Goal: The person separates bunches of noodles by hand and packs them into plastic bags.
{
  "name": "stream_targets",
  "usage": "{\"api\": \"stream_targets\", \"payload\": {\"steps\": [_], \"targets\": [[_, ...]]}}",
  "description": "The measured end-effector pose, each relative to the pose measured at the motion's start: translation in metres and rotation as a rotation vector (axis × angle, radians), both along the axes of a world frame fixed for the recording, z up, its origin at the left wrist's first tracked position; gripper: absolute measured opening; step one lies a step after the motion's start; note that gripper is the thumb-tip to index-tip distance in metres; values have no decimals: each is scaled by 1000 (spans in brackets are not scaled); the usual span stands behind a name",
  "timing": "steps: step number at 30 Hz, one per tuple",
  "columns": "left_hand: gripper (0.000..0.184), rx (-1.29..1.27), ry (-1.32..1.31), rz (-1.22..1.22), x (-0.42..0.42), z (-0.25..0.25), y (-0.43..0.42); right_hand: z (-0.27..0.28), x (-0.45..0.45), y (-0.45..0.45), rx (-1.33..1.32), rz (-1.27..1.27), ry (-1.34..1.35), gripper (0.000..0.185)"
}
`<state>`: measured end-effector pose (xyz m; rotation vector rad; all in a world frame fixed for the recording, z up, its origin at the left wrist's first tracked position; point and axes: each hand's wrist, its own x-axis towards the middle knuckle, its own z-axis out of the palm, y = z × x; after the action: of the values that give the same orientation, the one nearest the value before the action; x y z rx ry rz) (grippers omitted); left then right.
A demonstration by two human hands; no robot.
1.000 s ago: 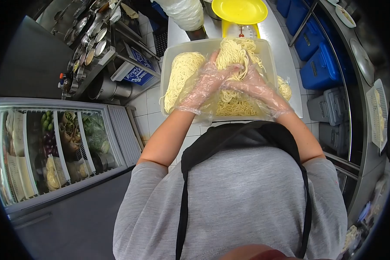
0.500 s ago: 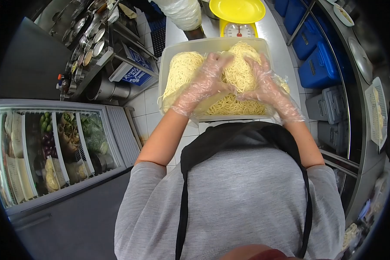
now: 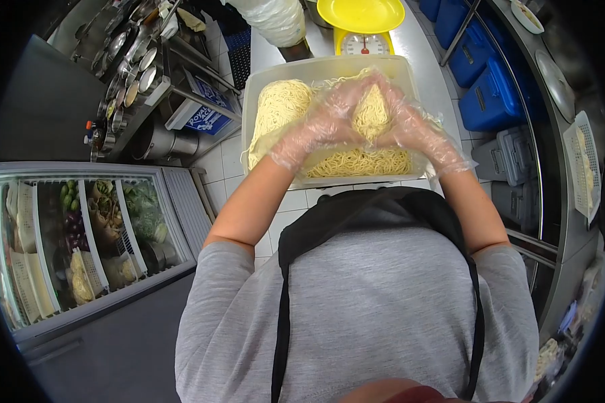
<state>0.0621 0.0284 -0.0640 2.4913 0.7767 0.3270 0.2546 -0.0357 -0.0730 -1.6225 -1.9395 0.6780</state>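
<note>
A translucent plastic tub (image 3: 329, 66) holds pale yellow noodles. My left hand (image 3: 336, 114) and my right hand (image 3: 407, 121), both in clear plastic gloves, are cupped around a bundle of noodles (image 3: 372, 113) in the tub's right half. Their fingertips come together at the far side of the bundle, and the thumbs lie at its near side. A rounded noodle mound (image 3: 281, 107) sits in the tub's left part, beside my left hand. Loose noodles (image 3: 359, 163) cover the tub bottom below my hands.
Behind the tub stand a yellow scale (image 3: 364, 43) with a yellow dish (image 3: 361, 13) and a plastic-wrapped stack (image 3: 275, 23). Blue bins (image 3: 491, 97) and grey bins (image 3: 507, 161) are at right. Pans hang at upper left, above a glass-topped fridge (image 3: 87, 235).
My hands first parted around the noodle bundle, then closed over it from both sides, covering more of it. The whole view has shifted slightly.
</note>
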Motion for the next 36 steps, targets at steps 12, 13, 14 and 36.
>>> {"api": "stream_targets", "payload": {"steps": [12,13,14,36], "targets": [[74,204,30,87,-3,11,-6,-10,-9,-8,72,74,159,89],[74,206,29,85,-5,17,-3,-5,-9,-8,100,47,244,87],[76,35,-26,205,-10,22,-1,2,-8,-7,101,49,244,87],[58,-170,-319,398,-42,-3,2,47,-19,16,-66,182,694,82]]}}
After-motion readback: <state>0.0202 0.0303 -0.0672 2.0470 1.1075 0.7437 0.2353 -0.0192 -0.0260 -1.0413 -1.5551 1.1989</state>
